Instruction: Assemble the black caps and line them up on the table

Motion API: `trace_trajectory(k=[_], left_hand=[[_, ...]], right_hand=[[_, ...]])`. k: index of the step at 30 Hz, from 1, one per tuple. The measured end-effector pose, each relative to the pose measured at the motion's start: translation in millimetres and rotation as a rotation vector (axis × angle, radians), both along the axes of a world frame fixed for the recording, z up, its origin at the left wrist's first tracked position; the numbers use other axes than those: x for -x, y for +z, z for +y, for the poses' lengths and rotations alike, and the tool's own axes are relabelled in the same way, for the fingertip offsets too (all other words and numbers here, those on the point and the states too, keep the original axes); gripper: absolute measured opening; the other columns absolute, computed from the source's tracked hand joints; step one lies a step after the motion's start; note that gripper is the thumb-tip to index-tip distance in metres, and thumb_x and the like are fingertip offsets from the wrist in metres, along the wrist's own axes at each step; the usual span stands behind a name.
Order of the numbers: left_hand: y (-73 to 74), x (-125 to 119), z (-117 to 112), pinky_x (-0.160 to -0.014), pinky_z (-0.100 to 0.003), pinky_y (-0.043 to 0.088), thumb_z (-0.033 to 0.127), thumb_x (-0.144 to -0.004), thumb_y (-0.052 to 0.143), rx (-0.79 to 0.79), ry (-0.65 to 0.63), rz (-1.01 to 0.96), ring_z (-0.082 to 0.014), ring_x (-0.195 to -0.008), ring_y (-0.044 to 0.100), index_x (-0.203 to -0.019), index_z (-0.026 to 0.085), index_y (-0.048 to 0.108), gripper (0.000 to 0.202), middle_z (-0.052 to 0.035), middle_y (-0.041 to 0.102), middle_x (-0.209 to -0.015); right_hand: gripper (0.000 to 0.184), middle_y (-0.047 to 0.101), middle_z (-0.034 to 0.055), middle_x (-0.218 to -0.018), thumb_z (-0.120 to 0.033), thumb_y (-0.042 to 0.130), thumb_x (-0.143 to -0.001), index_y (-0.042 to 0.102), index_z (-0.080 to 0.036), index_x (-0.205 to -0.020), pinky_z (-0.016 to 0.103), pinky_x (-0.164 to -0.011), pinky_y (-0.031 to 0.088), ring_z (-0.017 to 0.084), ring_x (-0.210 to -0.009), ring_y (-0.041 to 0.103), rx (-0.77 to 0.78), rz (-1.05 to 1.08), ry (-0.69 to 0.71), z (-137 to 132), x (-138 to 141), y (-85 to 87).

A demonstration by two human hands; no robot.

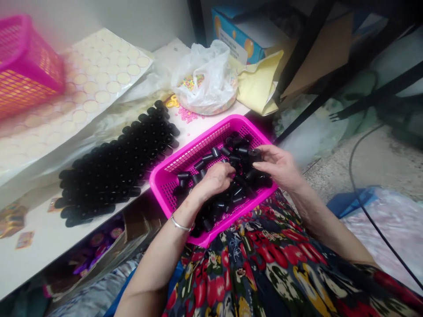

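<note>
A pink plastic basket [161, 189] rests on my lap, tilted and holding many short black plastic cylinders [238, 192]. My right hand [277, 166] is at the basket's right side, with thumb and fingers closed on one black cylinder [254, 155]. Inside the basket, my left hand [216, 177] reaches down among the cylinders with its fingers curled. Whatever those fingers hold is hidden. On the white table to the left, more black cylinders [115, 165] stand packed together in tight rows.
Sheets of round cream stickers [114, 86] and another pink basket [42, 66] lie on the table. Behind are a plastic bag [211, 66] over a tub of colourful bits, yellow paper [259, 83] and a blue box [238, 37]. A black cable [355, 176] hangs at right.
</note>
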State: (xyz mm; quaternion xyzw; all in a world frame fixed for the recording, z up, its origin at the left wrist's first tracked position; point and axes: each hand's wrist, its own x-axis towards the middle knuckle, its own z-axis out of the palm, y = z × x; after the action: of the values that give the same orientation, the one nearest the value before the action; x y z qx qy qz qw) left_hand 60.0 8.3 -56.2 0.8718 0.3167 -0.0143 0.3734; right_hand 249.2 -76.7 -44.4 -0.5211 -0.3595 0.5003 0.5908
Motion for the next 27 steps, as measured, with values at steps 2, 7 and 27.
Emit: trace_trajectory(k=[2, 7, 27], left_hand=[[0.4, -9, -1, -0.075, -0.029, 0.045, 0.014, -0.073, 0.050, -0.035, -0.093, 0.042, -0.0199, -0.081, 0.060, -0.084, 0.019, 0.070, 0.023, -0.0051, 0.067, -0.082], [6.5, -25, -9, -0.081, -0.036, 0.043, 0.023, -0.074, 0.055, -0.124, -0.272, 0.183, -0.0249, -0.094, 0.056, -0.096, 0.021, 0.066, 0.026, -0.0071, 0.066, -0.101], [2.7, -34, -15, -0.071, -0.037, 0.038, 0.018, -0.077, 0.047, -0.372, -0.166, 0.271, -0.0245, -0.085, 0.052, -0.081, 0.018, 0.066, 0.019, -0.0086, 0.062, -0.085]], right_hand=[[0.036, 0.070, -0.0022, -0.084, -0.019, 0.081, -0.061, 0.068, -0.023, -0.094, 0.027, -0.076, 0.053, 0.012, -0.078, 0.064, -0.030, 0.022, -0.042, -3, -6, 1.2], [0.037, 0.070, -0.0027, -0.085, -0.017, 0.082, -0.058, 0.068, -0.024, -0.092, 0.026, -0.071, 0.056, 0.012, -0.074, 0.065, -0.075, 0.087, -0.167, -11, -18, 2.2], [0.032, 0.067, -0.0026, -0.084, -0.019, 0.078, -0.063, 0.068, -0.025, -0.092, 0.026, -0.067, 0.059, 0.011, -0.073, 0.064, -0.064, 0.202, -0.259, -21, -26, 1.7]])
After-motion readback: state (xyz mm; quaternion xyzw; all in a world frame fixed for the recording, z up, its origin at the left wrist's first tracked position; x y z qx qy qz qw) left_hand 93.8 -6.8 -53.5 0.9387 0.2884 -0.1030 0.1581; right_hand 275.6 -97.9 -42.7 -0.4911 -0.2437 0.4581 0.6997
